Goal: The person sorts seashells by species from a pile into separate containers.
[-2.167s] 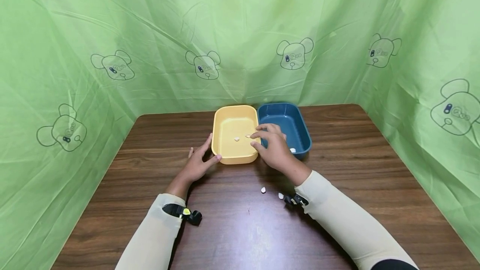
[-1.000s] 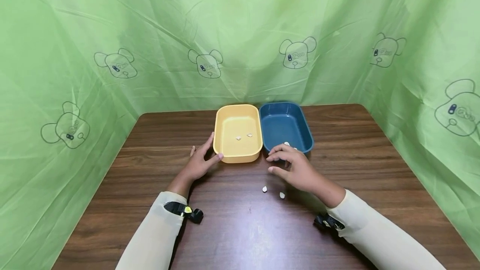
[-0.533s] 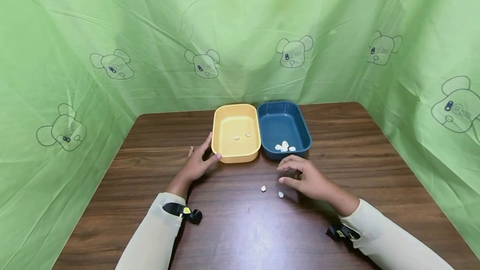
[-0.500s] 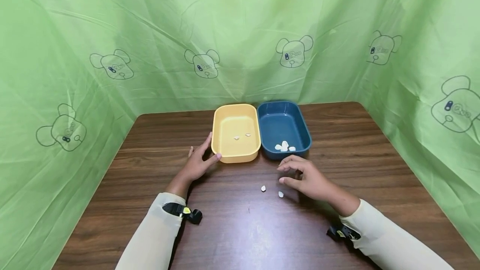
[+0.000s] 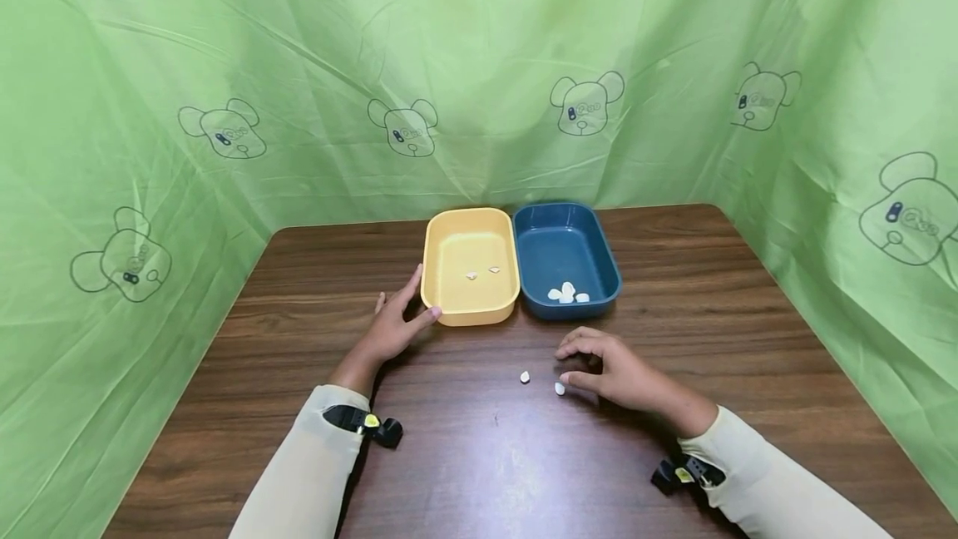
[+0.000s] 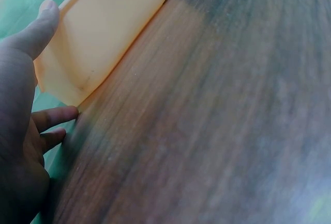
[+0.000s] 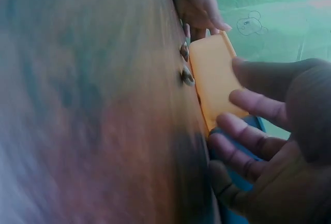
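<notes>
The left hand (image 5: 392,327) rests against the left side of a yellow tub (image 5: 476,318), its thumb at the front corner and fingers spread. The right hand (image 5: 619,371) is low over the table, fingers loosely bent with a gap between thumb and fingertips. At its thumb tip lies a small white shell-like piece (image 5: 559,389); a second piece (image 5: 525,377) lies to the left. In the right wrist view both pieces look rounded, with brownish marks (image 7: 187,76). Two small pieces (image 5: 471,275) lie in the yellow tub. Several white ones (image 5: 568,289) lie at the front of the blue tub (image 5: 566,313).
The tubs stand side by side near the back of the brown wooden table (image 5: 299,289). A green curtain (image 5: 479,65) with bear-face drawings hangs behind and on both sides. Each wrist wears a black strap with a small camera (image 5: 387,432).
The right hand has moved from over the tubs back toward the front right and down beside the two pieces on the table. The left hand has stayed at the yellow tub.
</notes>
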### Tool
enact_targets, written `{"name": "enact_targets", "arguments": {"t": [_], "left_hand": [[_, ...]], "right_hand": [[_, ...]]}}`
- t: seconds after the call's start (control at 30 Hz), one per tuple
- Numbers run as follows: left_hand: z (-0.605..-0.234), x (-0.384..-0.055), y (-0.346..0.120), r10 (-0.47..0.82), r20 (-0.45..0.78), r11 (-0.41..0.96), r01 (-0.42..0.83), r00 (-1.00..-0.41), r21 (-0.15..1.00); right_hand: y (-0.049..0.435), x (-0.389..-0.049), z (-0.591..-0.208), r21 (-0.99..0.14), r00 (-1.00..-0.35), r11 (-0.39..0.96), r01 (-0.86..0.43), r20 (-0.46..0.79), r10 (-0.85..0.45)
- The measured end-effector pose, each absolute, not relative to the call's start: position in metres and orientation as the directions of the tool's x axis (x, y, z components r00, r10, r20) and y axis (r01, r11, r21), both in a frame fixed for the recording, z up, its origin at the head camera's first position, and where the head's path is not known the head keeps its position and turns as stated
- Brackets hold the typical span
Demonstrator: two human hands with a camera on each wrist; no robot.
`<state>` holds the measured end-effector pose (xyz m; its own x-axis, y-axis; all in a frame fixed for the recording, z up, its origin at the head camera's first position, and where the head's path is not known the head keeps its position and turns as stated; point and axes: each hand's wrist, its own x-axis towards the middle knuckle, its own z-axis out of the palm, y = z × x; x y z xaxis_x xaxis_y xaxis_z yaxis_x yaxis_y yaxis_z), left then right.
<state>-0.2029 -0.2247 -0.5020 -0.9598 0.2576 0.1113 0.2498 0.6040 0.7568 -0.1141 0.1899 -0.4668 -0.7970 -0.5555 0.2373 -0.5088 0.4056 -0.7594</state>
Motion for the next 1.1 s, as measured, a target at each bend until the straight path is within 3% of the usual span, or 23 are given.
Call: {"name": "enact_targets", "arguments": {"t": [0.4,0.8,1.1], "left_hand": [[-0.509,-0.209,-0.226,0.302,0.209,0.56,0.351,-0.93,0.751],[-0.501,-0.203,-0.226,0.278,0.141,0.587,0.284,-0.95,0.758],[-0.504,-0.202,-0.226,0.281,0.183,0.557,0.315,-0.942,0.769]], "right_hand": [[0.193,-0.114,-0.476,-0.722,-0.825,0.519,-0.458,0.127,-0.551],[0.191,-0.116,-0.482,-0.687,-0.791,0.496,-0.531,0.191,-0.582],[0.189,-0.113,-0.48,-0.654,-0.778,0.514,-0.555,0.189,-0.599]]}}
